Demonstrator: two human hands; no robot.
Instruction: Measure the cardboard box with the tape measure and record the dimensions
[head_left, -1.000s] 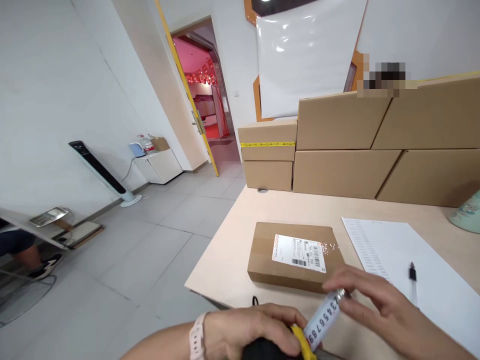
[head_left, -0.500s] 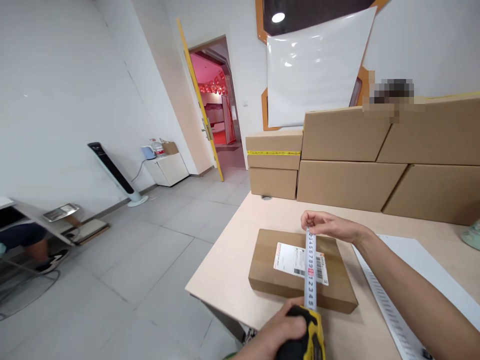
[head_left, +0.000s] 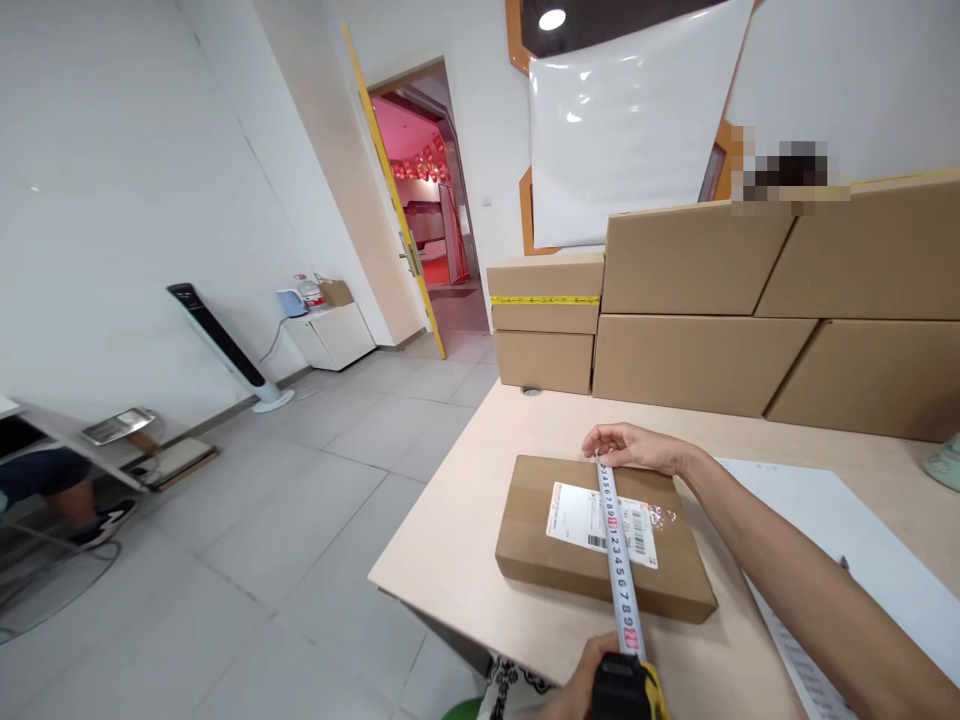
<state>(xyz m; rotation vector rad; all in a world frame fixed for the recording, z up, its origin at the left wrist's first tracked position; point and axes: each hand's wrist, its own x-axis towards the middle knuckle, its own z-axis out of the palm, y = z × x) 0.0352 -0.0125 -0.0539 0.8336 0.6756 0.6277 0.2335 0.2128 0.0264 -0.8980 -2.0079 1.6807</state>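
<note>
A flat brown cardboard parcel (head_left: pixel 555 550) with a white shipping label (head_left: pixel 574 515) lies near the table's front left corner. A white measuring tape blade (head_left: pixel 621 575) runs across its top from far edge to near edge. My right hand (head_left: pixel 628 447) pinches the tape's end at the parcel's far edge. At the bottom of the picture, my left hand (head_left: pixel 577 690) is closed round the black and yellow tape case (head_left: pixel 626 688), just off the parcel's near edge.
The light wooden table (head_left: pixel 465 530) carries a white printed sheet (head_left: pixel 847 530) on the right. Large brown cartons (head_left: pixel 697 300) are stacked along the back. A tower fan (head_left: pixel 217 345) and a low white cabinet stand by the left wall. Someone's leg shows at far left.
The tape went from a short pull near my hands to stretched across the parcel. Since half a second ago the case has slid nearer to me and the tape has lengthened.
</note>
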